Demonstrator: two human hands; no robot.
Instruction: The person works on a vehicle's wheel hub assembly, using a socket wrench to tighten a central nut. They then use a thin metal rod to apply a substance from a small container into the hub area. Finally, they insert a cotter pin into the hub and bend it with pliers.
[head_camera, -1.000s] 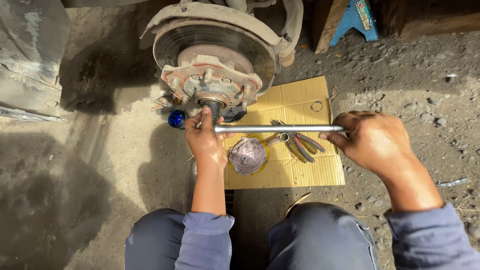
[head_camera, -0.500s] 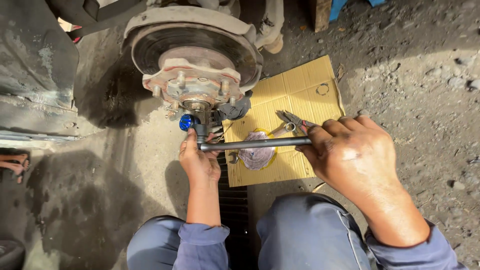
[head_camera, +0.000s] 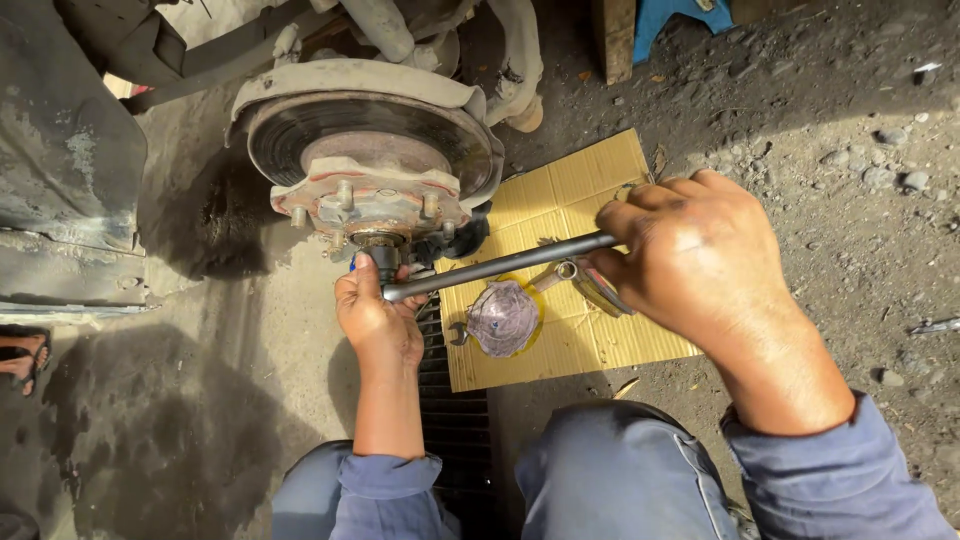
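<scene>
A rusty wheel hub (head_camera: 375, 195) with studs sits in front of a brake disc (head_camera: 290, 130) on a raised vehicle. A long metal wrench bar (head_camera: 500, 266) runs from a dark socket (head_camera: 384, 262) under the hub out to the right. My left hand (head_camera: 378, 318) wraps the bar's socket end just below the hub. My right hand (head_camera: 690, 255) grips the bar's far end, raised above the cardboard. The blue piece beside the socket is mostly hidden by my left hand.
A yellow cardboard sheet (head_camera: 600, 330) on the dirt ground holds a crumpled purplish rag or bag (head_camera: 503, 317), pliers (head_camera: 590, 285) and a small spanner (head_camera: 458, 335). A drain grate (head_camera: 450, 410) runs between my knees. A blue stand (head_camera: 670, 20) is behind. Someone's sandalled foot (head_camera: 20, 355) shows at left.
My right hand has swung the bar's outer end upward and toward me, tilting the bar. The view has shifted closer to the hub. My left hand stays at the socket.
</scene>
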